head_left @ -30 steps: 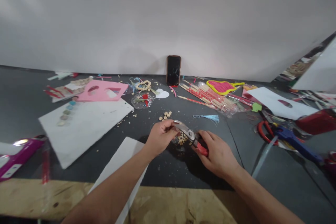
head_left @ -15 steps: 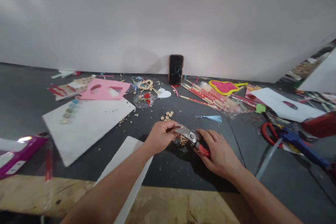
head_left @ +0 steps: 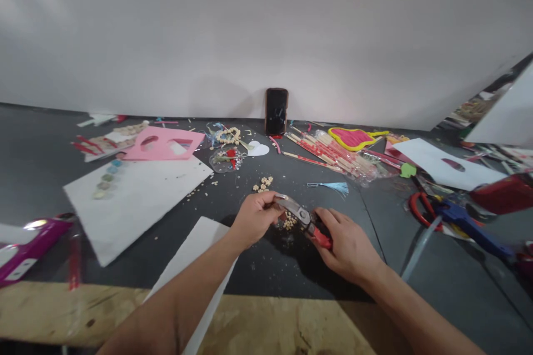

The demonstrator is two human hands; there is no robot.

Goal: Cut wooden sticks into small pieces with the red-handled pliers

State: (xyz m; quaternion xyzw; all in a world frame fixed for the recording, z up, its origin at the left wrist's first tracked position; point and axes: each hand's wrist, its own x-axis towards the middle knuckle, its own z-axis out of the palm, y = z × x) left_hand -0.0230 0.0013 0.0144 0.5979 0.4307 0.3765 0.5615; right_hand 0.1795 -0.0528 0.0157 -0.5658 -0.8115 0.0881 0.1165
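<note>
My right hand (head_left: 348,241) is wrapped round the red handles of a pair of pruning shears (head_left: 300,213), whose metal jaws point left. At the jaws' tip, my left hand (head_left: 253,218) has thumb and fingers pinched together. Whatever small piece it pinches is hidden by the fingers and the blade. Below the jaws lies a pile of small pale wooden beads (head_left: 288,223), partly covered by the left fingertips. Just beyond the left hand sits a cluster of flower-shaped wooden pieces (head_left: 263,183). Fine crumbs are scattered on the dark tabletop under the hands.
A phone (head_left: 277,111) leans against the white wall. Red-wrapped sticks (head_left: 328,151) and a light-blue tassel (head_left: 333,186) lie right of centre. White board (head_left: 141,199) and pink cut paper (head_left: 164,143) are on the left. A blue glue gun (head_left: 470,228) and red-handled scissors (head_left: 418,208) lie right.
The shears' jaws have turned slightly and look closer together at the left fingertips. Both hands stay in nearly the same place. The view has shifted a little.
</note>
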